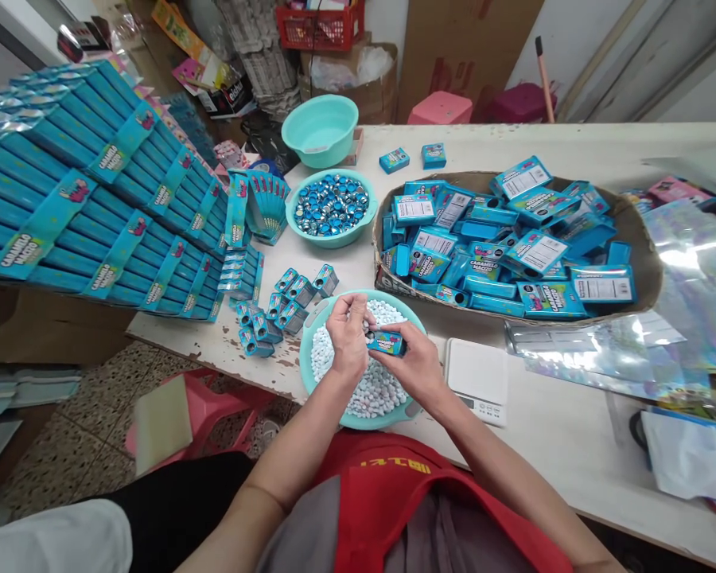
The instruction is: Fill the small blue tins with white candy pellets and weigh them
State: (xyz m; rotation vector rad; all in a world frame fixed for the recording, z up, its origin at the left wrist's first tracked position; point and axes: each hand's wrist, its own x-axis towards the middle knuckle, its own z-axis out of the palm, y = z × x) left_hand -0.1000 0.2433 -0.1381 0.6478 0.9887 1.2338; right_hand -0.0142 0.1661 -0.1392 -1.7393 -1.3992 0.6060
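In my right hand (418, 362) I grip a small blue candy box (387, 342) by its sides, with its round opening facing left. My left hand (349, 334) is closed at that opening, its fingertips pinched on small white candies (368, 318); how many is hidden. Both hands are above a turquoise basin (414, 317) full of white candies (373, 402). To its left stand several blue candy boxes (292, 314) with round holes showing. Right of the basin is a white scale (477, 366).
A turquoise bowl (295, 231) holds blue and silver caps (332, 205); an empty turquoise basin (321, 127) is behind. A cardboard tray (650, 278) of blue boxes lies right. Stacked display packs (95, 199) rise at left. A person's leg (184, 501) and pink stool (215, 414) are lower left.
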